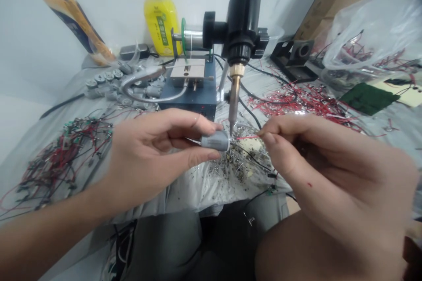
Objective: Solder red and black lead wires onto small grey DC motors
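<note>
Between the thumb and fingers of my left hand (158, 153) lies a small grey cylindrical motor (215, 141), its end turned to the right. The tip of a soldering iron (234, 96), clamped upright in a stand, comes down at that end; whether it touches cannot be made out. My right hand (323, 171) pinches a thin red wire (247, 137) that reaches left toward the same end. A black wire (252, 156) runs from the motor's end down to the right, to a small connector (272, 176).
Solder bits litter the covered table under the iron. Behind stands a blue solder feeder (187, 94) with a solder spool (194, 39). Grey motors (108, 83) lie at the back left, wired parts (66, 158) at left, red wires (303, 101) at right. Two bottles (161, 22) stand behind.
</note>
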A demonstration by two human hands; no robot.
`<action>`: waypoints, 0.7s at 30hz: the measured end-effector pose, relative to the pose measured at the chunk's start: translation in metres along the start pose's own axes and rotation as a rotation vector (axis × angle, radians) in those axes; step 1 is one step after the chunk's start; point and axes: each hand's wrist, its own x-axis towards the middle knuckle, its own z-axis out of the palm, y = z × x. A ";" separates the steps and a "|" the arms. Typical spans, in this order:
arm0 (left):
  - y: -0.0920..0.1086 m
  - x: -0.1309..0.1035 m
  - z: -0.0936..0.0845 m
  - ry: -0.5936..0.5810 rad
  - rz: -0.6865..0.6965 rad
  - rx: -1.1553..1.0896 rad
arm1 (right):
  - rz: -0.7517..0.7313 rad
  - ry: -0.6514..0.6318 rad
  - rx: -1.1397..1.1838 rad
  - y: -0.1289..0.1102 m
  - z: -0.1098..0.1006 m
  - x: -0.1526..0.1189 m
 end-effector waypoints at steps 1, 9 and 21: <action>0.000 0.000 0.000 0.006 -0.011 0.004 | -0.001 -0.018 0.019 0.000 0.000 0.001; 0.000 0.000 0.002 0.023 -0.040 -0.014 | 0.018 -0.071 0.071 0.001 0.000 0.003; -0.007 0.005 0.000 -0.031 -0.114 -0.104 | 0.010 -0.131 0.049 -0.004 -0.006 0.011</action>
